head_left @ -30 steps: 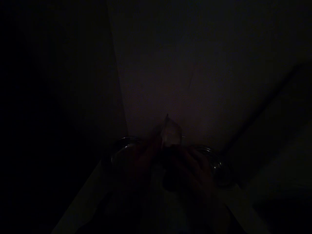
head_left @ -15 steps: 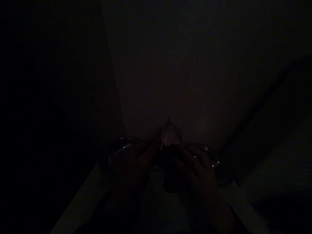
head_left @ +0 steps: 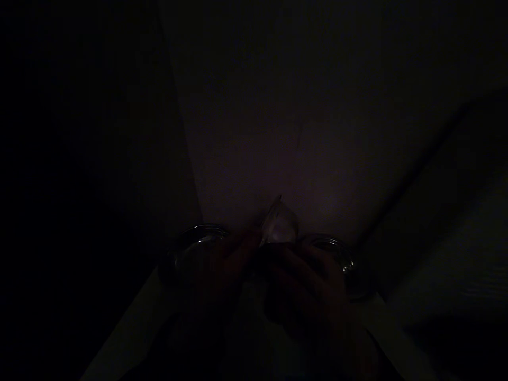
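Note:
The picture is very dark, so outlines are faint. A small pale cup (head_left: pixel 281 227) with a flared rim and a pointed tab is tipped on its side at the middle. My left hand (head_left: pixel 232 259) has its fingers closed against the rim side of the cup. On the other side, my right hand (head_left: pixel 307 275) curls its fingers just below the cup, touching or gripping it. Its fingertips and whatever lies between the two hands are lost in shadow. A shiny round bowl (head_left: pixel 190 230) sits beyond my left hand, and a second shiny bowl (head_left: pixel 348 264) beside my right.
Both bowls stand on a light surface (head_left: pixel 123 323) with a slanting left edge. A plain wall (head_left: pixel 254 132) rises behind them. At the right runs a dark diagonal band (head_left: pixel 420 164). Deep shadow hides the left side.
The cup has turned slightly and shows more of its pale side. My right hand's fingers have shifted a little lower. A faint glow on the wall is a bit brighter.

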The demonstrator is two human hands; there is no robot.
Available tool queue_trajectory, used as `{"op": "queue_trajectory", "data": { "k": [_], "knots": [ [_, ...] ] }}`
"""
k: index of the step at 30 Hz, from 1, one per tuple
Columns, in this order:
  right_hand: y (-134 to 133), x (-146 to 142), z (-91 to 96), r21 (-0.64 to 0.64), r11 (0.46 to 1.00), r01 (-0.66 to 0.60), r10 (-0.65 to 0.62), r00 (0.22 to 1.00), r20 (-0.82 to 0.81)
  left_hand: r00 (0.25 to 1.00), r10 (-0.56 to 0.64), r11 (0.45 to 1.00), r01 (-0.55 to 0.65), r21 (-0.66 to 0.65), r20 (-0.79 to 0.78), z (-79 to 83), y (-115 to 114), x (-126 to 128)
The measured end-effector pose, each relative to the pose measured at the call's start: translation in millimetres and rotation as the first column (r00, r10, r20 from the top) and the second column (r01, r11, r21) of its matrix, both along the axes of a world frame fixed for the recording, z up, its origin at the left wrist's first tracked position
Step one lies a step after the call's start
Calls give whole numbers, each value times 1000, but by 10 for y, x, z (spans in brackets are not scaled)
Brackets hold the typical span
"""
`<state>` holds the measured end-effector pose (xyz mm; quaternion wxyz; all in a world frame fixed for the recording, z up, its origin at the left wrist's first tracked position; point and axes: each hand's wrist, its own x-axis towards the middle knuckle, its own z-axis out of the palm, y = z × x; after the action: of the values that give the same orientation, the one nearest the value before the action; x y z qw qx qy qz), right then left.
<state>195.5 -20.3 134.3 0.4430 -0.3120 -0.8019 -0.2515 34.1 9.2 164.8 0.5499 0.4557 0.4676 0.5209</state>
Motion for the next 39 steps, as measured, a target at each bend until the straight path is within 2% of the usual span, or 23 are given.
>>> {"op": "queue_trajectory", "data": {
  "k": [3,7,11,15,20,23,28,34,37,39],
  "knots": [
    [11,27,-4,-7,1000,18,-18,1000,-3,999,-28,1000,28,7,-38,6,-19,-3],
    [95,171,15,-141,985,101,-118,986,-118,994,-64,998,65,8,-90,25,-56,14],
    [133,224,34,-217,969,115,-162,964,-213,992,-93,996,92,-19,-87,58,-80,21],
    [64,156,32,-159,976,152,-170,980,-104,994,-66,997,63,-39,-92,19,-52,8],
    [5,101,35,-93,994,65,-65,998,1,992,-68,998,68,-4,-106,-22,-15,-9],
    [60,148,41,-110,989,101,-106,993,-44,989,-95,995,94,-15,-116,20,-42,12],
    [127,226,56,-230,965,127,-173,966,-192,973,-222,975,222,-18,-68,44,-68,45],
    [9,132,115,-128,988,85,-95,992,-77,986,-142,988,136,-71,-85,14,-22,32],
    [24,147,122,-152,983,102,-116,990,-84,979,-195,980,193,-44,-58,37,-45,46],
    [66,196,111,-203,969,137,-169,975,-147,968,-246,969,246,-21,-46,63,-74,68]
  ]
}}
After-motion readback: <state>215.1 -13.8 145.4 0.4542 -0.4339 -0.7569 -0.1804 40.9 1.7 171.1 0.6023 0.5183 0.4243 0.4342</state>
